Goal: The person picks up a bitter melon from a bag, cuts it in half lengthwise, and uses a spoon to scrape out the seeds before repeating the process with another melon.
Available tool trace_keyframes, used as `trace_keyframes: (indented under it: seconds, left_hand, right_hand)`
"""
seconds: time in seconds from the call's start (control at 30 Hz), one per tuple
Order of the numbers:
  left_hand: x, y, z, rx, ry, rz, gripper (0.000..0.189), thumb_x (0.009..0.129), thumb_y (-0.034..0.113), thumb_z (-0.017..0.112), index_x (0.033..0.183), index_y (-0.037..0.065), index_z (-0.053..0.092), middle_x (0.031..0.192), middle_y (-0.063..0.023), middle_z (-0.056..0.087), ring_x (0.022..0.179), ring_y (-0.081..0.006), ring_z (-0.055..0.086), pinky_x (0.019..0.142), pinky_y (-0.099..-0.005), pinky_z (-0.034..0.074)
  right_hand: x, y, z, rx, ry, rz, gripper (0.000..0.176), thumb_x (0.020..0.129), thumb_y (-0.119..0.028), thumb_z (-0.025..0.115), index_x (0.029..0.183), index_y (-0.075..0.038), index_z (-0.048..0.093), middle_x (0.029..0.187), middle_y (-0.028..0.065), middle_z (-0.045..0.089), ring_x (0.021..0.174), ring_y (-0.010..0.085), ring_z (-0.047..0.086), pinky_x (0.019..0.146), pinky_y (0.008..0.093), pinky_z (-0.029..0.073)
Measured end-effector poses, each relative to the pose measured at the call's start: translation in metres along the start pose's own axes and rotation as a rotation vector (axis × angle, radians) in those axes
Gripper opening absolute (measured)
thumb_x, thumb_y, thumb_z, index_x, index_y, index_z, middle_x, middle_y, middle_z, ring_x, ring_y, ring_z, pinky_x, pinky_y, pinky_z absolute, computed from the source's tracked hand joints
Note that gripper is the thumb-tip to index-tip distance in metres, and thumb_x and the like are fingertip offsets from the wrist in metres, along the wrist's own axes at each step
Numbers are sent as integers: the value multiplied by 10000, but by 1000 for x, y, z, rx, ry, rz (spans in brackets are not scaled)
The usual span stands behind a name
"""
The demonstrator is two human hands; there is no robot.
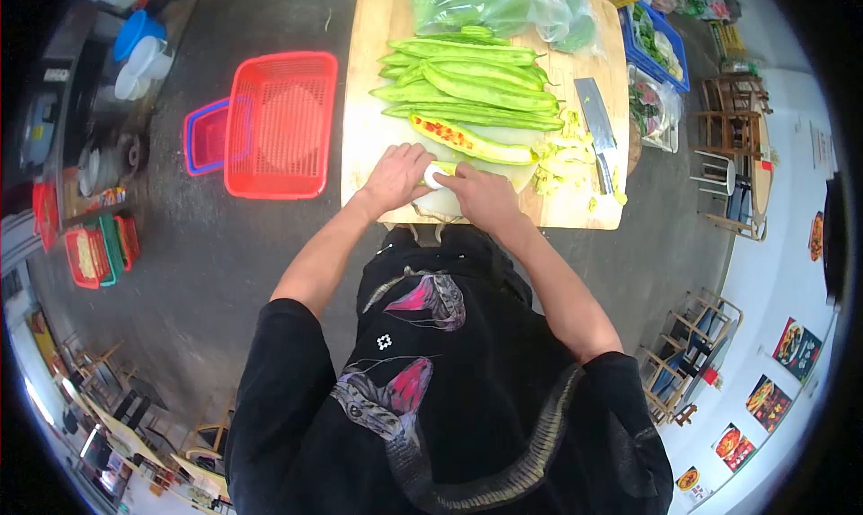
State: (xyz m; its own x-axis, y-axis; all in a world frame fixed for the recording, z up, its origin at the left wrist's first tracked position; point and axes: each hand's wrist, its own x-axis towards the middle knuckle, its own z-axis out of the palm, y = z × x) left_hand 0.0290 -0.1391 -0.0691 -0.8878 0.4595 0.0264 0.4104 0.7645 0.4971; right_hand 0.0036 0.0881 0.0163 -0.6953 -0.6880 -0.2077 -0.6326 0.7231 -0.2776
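My left hand (pixel 400 175) is closed around the left part of a pale green gourd piece (pixel 447 168) near the board's front edge. My right hand (pixel 481 194) has its fingers closed at the right of the same piece, beside a small white object (pixel 435 177) between the hands; what it is cannot be made out. Just beyond lies a split gourd (pixel 474 146) with red seeds showing. Behind it several long green gourds (pixel 476 82) lie side by side on the wooden board (pixel 367 31). A cleaver (pixel 596 119) rests at the right, beside yellow-green scraps (pixel 562 160).
A plastic bag (pixel 490 4) of green vegetables lies at the board's far end. Red baskets (pixel 280 124) stand left of the board. A blue crate (pixel 666 43) of vegetables is at the far right. Wooden chairs (pixel 685 353) stand at lower right.
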Motion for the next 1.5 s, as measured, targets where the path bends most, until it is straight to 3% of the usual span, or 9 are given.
trace_keyframes:
  seconds: [0.43,0.57,0.77,0.87,1.17,1.37,1.5]
  left_hand:
    - [4,8,3,26,-2,-42,540,916,410,790,1305,87,600,1160,-118,598,1093,-324,591,939,-454,458]
    - [-1,16,3,-46,110,-30,502,913,346,805,1284,78,599,1229,-127,634,1110,-346,624,964,-473,491]
    - [-7,9,22,-90,171,-15,372,906,266,814,1187,76,661,1389,-124,672,1131,-346,662,985,-469,524]
    - [-9,12,24,-53,211,-10,271,910,241,806,1109,87,705,1413,-105,674,1147,-331,660,994,-466,521]
    - [-11,18,28,-76,253,-66,200,887,190,808,1058,108,743,1395,-86,686,1157,-325,656,1003,-471,509]
    - [-8,20,26,-115,262,-89,192,869,205,829,1016,107,755,1385,-79,694,1156,-317,655,996,-464,503]
    - [-8,23,29,-99,281,-100,199,858,228,843,992,103,765,1365,-74,700,1148,-309,654,986,-464,500]
  right_hand:
    - [-11,-6,-3,52,-49,232,444,941,-98,617,1327,-273,748,1053,93,702,890,306,761,746,459,623]
    - [-13,-5,8,41,73,186,389,949,-127,626,1283,-255,777,969,71,680,778,318,735,672,450,615]
    - [-9,-4,3,113,43,242,345,975,-166,668,1297,-236,770,983,105,693,822,348,736,722,478,614]
    - [-7,-7,-2,181,31,366,335,973,-194,702,1300,-226,769,1007,125,704,858,366,737,757,496,610]
    - [-9,4,-12,146,-12,407,358,1003,-174,626,1325,-257,757,1070,141,712,928,367,751,794,500,616]
    - [-10,4,-4,204,44,262,390,975,-135,618,1313,-262,766,1062,136,709,899,361,752,775,494,616]
    - [-3,4,-1,159,-41,255,412,973,-132,614,1337,-269,752,1088,132,712,918,348,758,791,493,616]
